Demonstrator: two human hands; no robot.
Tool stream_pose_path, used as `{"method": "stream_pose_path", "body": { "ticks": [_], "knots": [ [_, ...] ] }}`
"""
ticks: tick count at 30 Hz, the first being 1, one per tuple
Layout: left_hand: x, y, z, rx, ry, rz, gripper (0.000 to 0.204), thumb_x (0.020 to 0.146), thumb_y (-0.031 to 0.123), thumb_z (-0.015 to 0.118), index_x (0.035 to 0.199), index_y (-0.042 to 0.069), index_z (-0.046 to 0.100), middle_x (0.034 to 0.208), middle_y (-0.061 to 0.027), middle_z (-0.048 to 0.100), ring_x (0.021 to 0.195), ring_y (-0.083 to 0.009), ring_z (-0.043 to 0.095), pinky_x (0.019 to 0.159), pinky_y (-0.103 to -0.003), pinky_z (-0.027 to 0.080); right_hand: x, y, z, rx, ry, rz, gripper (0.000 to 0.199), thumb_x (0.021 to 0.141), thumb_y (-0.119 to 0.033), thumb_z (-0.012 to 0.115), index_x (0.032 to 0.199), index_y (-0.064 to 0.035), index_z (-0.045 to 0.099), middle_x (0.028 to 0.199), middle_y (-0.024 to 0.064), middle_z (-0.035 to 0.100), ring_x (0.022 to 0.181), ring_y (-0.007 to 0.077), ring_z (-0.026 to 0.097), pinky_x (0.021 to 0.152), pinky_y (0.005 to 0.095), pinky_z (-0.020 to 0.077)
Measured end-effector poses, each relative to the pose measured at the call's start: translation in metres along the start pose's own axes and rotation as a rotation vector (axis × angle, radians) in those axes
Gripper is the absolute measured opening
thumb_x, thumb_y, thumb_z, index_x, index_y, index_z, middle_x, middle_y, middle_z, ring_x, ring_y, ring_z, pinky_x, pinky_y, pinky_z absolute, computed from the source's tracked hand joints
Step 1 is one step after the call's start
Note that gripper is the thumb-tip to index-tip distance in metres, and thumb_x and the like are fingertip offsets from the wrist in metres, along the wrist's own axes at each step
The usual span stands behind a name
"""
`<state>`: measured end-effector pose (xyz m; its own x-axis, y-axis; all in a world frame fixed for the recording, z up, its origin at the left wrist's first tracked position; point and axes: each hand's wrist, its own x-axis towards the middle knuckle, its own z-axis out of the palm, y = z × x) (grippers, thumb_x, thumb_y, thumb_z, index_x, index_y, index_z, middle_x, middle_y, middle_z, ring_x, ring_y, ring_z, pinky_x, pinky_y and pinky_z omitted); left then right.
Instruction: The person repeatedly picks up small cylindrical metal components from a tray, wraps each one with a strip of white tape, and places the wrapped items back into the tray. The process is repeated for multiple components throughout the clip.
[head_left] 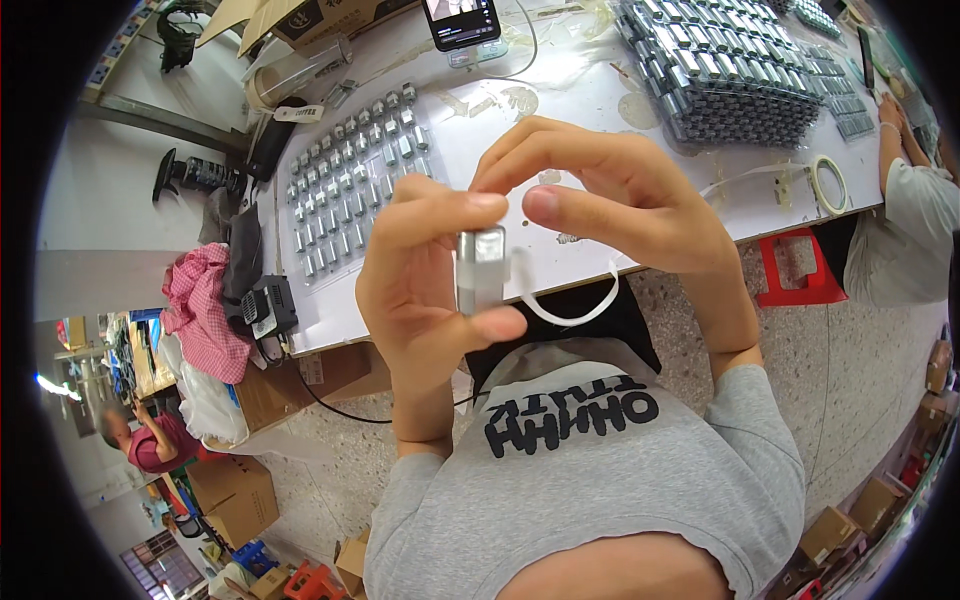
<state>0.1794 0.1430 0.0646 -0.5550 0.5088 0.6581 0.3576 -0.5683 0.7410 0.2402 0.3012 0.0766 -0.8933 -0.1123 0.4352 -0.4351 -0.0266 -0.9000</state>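
Upright between the thumb and fingers of my left hand [420,265] is a small silver metal case [483,265], box-shaped with rounded edges and a paler band round its middle. Its lower part is blurred. My right hand [630,190] is raised close beside it, thumb and index fingertip apart with nothing visible between them; its index finger reaches near my left fingertips. A thin white strip [570,322] curls in a loop below my hands; whether it joins the case, I cannot tell. Behind my left hand lies a clear plastic tray [345,275] with rows of similar silver pieces.
Stacked trays of silver pieces [720,75] stand at the back right of the white table [480,110]. A roll of tape [829,185] lies near the right edge. A phone [462,22] stands at the back. Another person's arm [895,135] rests at the far right.
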Motion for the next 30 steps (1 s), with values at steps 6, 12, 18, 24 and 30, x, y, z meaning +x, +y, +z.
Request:
{"method": "stream_pose_path", "body": {
  "ticks": [6,12,18,24,30],
  "knots": [
    [-0.002,0.018,0.008,0.105,0.123,-0.241,0.052,0.06,0.006,0.074,0.105,-0.003,0.051,0.1,-0.0088,0.054,0.083,-0.0128,0.049,0.078,-0.025,0.037,-0.005,-0.002,0.007,0.053,0.023,0.049,0.022,0.079,-0.011,0.058,0.097,0.0016,0.054,0.089,0.0056,0.054,0.092,0.014,0.049,0.085,0.0288,0.0355],
    [-0.004,0.024,-0.001,0.299,0.023,-0.229,0.053,0.057,-0.003,0.074,0.105,-0.003,0.051,0.102,-0.0097,0.055,0.082,-0.0115,0.051,0.073,-0.023,0.039,-0.004,0.0,0.006,0.261,-0.001,0.172,0.018,0.078,-0.011,0.06,0.09,-0.0002,0.053,0.083,0.0027,0.052,0.083,0.0107,0.049,0.078,0.0248,0.0373],
    [-0.001,0.027,0.002,0.405,0.1,-0.209,0.051,0.054,0.005,0.079,0.099,0.0,0.054,0.092,-0.0061,0.058,0.069,-0.0106,0.053,0.065,-0.022,0.04,-0.005,-0.001,0.001,0.209,-0.059,0.176,0.015,0.077,-0.013,0.062,0.083,-0.0007,0.055,0.077,0.0009,0.052,0.073,0.0081,0.047,0.067,0.0217,0.0362],
    [0.001,0.028,0.001,0.58,0.089,-0.183,0.05,0.047,0.016,0.082,0.089,0.004,0.057,0.08,-0.0016,0.057,0.064,-0.0086,0.05,0.059,-0.021,0.039,-0.003,-0.006,0.003,0.136,-0.073,0.167,0.014,0.077,-0.014,0.063,0.075,-0.0011,0.057,0.069,-0.0013,0.052,0.066,0.0057,0.045,0.063,0.0205,0.035],
    [0.003,0.029,-0.001,0.573,0.047,-0.166,0.053,0.045,0.019,0.083,0.088,0.003,0.056,0.076,-0.0012,0.056,0.064,-0.0083,0.049,0.058,-0.02,0.038,-0.003,-0.007,0.005,0.081,-0.046,0.154,0.015,0.078,-0.014,0.062,0.074,-0.0013,0.056,0.068,-0.0017,0.051,0.063,0.0052,0.042,0.058,0.0201,0.0329]
  ]
}}
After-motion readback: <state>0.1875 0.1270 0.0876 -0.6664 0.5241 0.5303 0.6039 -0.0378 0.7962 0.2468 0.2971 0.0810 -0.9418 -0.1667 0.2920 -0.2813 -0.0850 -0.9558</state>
